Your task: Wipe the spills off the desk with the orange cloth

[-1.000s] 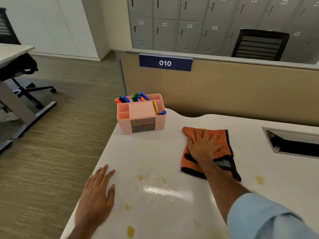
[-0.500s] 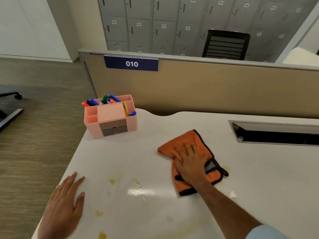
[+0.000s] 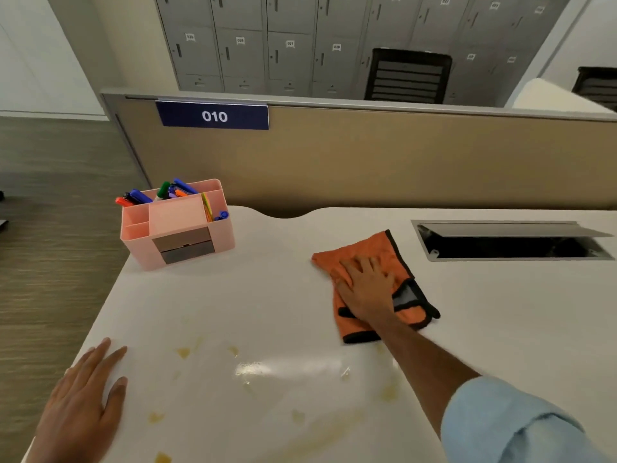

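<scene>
An orange cloth [image 3: 374, 247] with black trim lies crumpled on the white desk [image 3: 273, 295], right of centre. My right hand [image 3: 367, 289] presses flat on top of it, fingers spread, palm down. My left hand [image 3: 83, 406] rests flat on the desk near its front left edge, holding nothing. Yellowish spills [image 3: 183, 352] dot the desk in front of the cloth, with more yellow smears [image 3: 389, 392] near my right forearm and a spot [image 3: 162, 457] by the front edge.
A pink desk organiser [image 3: 177, 225] with several markers stands at the back left corner. An open cable hatch [image 3: 510, 242] is sunk into the desk at the right. A tan partition [image 3: 367, 158] labelled 010 closes the far side. The floor drops off left.
My right hand has slid the cloth to the right and slightly away across the desk. My left hand has stayed flat near the left edge. The view has shifted.
</scene>
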A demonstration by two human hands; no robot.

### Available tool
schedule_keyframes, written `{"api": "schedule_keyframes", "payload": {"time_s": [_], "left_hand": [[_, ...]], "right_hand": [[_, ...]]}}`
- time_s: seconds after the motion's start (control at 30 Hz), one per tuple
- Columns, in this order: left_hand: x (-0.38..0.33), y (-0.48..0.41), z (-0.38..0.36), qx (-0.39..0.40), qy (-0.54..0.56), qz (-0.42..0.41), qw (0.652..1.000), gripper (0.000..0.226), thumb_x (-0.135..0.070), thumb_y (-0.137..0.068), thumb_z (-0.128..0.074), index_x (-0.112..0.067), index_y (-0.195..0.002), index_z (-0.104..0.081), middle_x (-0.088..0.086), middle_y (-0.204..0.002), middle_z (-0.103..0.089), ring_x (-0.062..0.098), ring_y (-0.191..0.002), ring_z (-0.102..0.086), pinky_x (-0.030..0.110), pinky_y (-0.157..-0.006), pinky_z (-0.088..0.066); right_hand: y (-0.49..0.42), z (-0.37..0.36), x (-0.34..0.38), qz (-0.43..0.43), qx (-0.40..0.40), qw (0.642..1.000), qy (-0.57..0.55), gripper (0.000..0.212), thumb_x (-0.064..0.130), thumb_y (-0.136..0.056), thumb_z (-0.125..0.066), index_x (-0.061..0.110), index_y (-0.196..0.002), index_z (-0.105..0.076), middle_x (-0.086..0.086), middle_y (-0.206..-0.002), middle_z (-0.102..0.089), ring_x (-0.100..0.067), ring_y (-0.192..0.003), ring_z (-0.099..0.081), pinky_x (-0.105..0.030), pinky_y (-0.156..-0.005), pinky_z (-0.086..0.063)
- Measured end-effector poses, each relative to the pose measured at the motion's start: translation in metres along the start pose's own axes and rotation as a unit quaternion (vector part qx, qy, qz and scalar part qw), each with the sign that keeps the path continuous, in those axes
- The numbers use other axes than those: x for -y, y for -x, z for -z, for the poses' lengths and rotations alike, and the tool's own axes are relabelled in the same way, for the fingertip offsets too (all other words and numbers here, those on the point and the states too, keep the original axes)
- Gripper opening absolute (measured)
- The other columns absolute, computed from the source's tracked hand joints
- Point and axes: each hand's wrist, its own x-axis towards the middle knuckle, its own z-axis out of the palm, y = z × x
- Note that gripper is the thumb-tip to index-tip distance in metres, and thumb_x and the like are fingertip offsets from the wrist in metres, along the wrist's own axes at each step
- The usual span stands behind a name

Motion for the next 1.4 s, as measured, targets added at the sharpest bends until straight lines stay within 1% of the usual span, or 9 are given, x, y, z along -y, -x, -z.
{"api": "schedule_keyframes", "payload": {"time_s": [0.13, 0.27, 0.4, 0.73, 0.83, 0.93, 1.03, 1.2, 1.4], "left_hand": [[-0.007, -0.002, 0.003, 0.026, -0.016, -0.022, 0.999, 0.069, -0.053, -0.087, -0.024, -0.018, -0.144, -0.045, 0.009, -0.156, -0.037, 0.032, -0.144, -0.031, 0.053, -0.116, -0.024], [-0.022, -0.008, 0.001, 0.056, -0.014, -0.063, 0.996, 0.075, -0.057, -0.088, -0.017, -0.021, -0.152, -0.027, -0.003, -0.162, -0.016, 0.018, -0.151, -0.009, 0.041, -0.122, -0.008], [-0.023, -0.013, 0.002, 0.058, -0.022, -0.081, 0.995, 0.070, -0.055, -0.090, -0.017, -0.026, -0.154, -0.023, -0.007, -0.163, -0.012, 0.014, -0.152, -0.003, 0.036, -0.123, -0.004], [-0.015, -0.008, 0.003, 0.060, -0.028, -0.076, 0.995, 0.068, -0.055, -0.091, -0.018, -0.028, -0.153, -0.023, -0.006, -0.164, -0.013, 0.013, -0.151, -0.003, 0.032, -0.122, -0.001], [-0.016, -0.008, 0.003, 0.060, -0.023, -0.074, 0.995, 0.068, -0.055, -0.091, -0.016, -0.029, -0.154, -0.021, -0.007, -0.164, -0.011, 0.012, -0.151, -0.001, 0.032, -0.122, 0.001], [-0.017, -0.007, 0.003, 0.057, -0.016, -0.078, 0.995, 0.068, -0.055, -0.091, -0.015, -0.029, -0.154, -0.020, -0.008, -0.163, -0.008, 0.012, -0.151, 0.000, 0.032, -0.122, 0.002], [-0.014, -0.007, 0.002, 0.055, -0.018, -0.078, 0.995, 0.068, -0.054, -0.091, -0.016, -0.029, -0.154, -0.020, -0.008, -0.163, -0.008, 0.013, -0.152, -0.001, 0.035, -0.123, -0.001], [-0.011, -0.008, 0.001, 0.051, -0.016, -0.081, 0.995, 0.071, -0.057, -0.089, -0.015, -0.027, -0.153, -0.024, -0.006, -0.163, -0.014, 0.015, -0.152, -0.005, 0.038, -0.123, -0.007], [-0.019, -0.006, 0.008, 0.067, -0.011, -0.082, 0.994, 0.076, -0.059, -0.086, -0.014, -0.023, -0.153, -0.023, -0.005, -0.162, -0.014, 0.017, -0.151, -0.007, 0.039, -0.123, -0.007]], "right_hand": [[0.029, -0.001, -0.043, -0.019, -0.033, 0.999, -0.013, 0.043, 0.049, -0.094, -0.037, 0.034, -0.132, -0.051, -0.006, -0.140, -0.047, -0.032, -0.127, -0.041, -0.060, -0.096, -0.032], [0.005, 0.006, -0.076, -0.156, -0.028, 0.987, -0.003, 0.052, 0.055, -0.095, -0.036, 0.030, -0.141, -0.040, -0.017, -0.152, -0.033, -0.043, -0.140, -0.025, -0.073, -0.107, -0.013], [-0.028, 0.008, -0.070, -0.180, -0.029, 0.983, -0.014, 0.052, 0.048, -0.098, -0.030, 0.024, -0.143, -0.039, -0.013, -0.153, -0.035, -0.041, -0.139, -0.027, -0.072, -0.110, -0.014], [0.052, -0.006, -0.016, 0.130, -0.045, 0.987, -0.087, 0.033, 0.034, -0.096, -0.053, 0.021, -0.125, -0.063, -0.003, -0.137, -0.058, -0.027, -0.131, -0.048, -0.049, -0.104, -0.029], [0.045, 0.005, -0.074, 0.036, -0.082, 0.994, -0.056, 0.052, 0.052, -0.093, -0.042, 0.017, -0.126, -0.060, -0.016, -0.135, -0.056, -0.039, -0.126, -0.049, -0.060, -0.101, -0.038], [0.012, 0.010, -0.097, -0.111, 0.021, 0.993, 0.032, 0.071, 0.072, -0.085, -0.035, 0.033, -0.145, -0.033, -0.016, -0.153, -0.030, -0.042, -0.140, -0.024, -0.070, -0.108, -0.022], [-0.014, 0.003, -0.068, -0.122, 0.043, 0.991, 0.016, 0.074, 0.073, -0.087, -0.021, 0.033, -0.148, -0.028, -0.015, -0.157, -0.025, -0.043, -0.143, -0.019, -0.067, -0.113, -0.013], [0.012, 0.000, 0.013, 0.028, -0.039, 0.998, -0.039, 0.036, 0.042, -0.096, -0.041, 0.028, -0.125, -0.058, -0.001, -0.134, -0.054, -0.029, -0.126, -0.044, -0.054, -0.103, -0.032], [0.108, -0.003, 0.012, 0.258, 0.018, 0.962, -0.087, 0.038, 0.050, -0.091, -0.043, 0.035, -0.120, -0.062, 0.006, -0.136, -0.056, -0.022, -0.127, -0.047, -0.042, -0.096, -0.025]]}}
